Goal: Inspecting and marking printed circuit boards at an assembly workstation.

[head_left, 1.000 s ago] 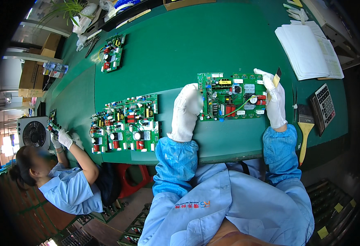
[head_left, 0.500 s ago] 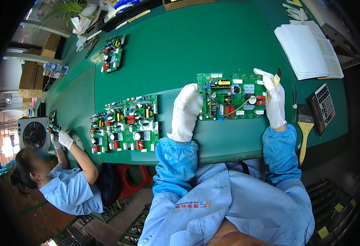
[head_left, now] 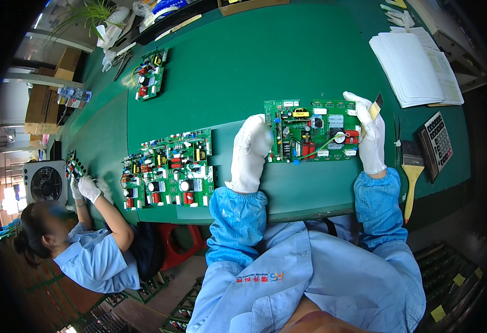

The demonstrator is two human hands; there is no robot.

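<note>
Hands unmoved: my left hand (head_left: pixel 250 152) still flat on circuit board (head_left: pixel 313 131), right hand (head_left: pixel 370 133) fingers pinching a small brush (head_left: pixel 375 106).

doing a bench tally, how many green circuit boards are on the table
About 5, if the cluster is two boards: one between the gloved hands, two side by side left of it, one far back left, a small one under the co-worker's hand. More may be hidden.
</note>
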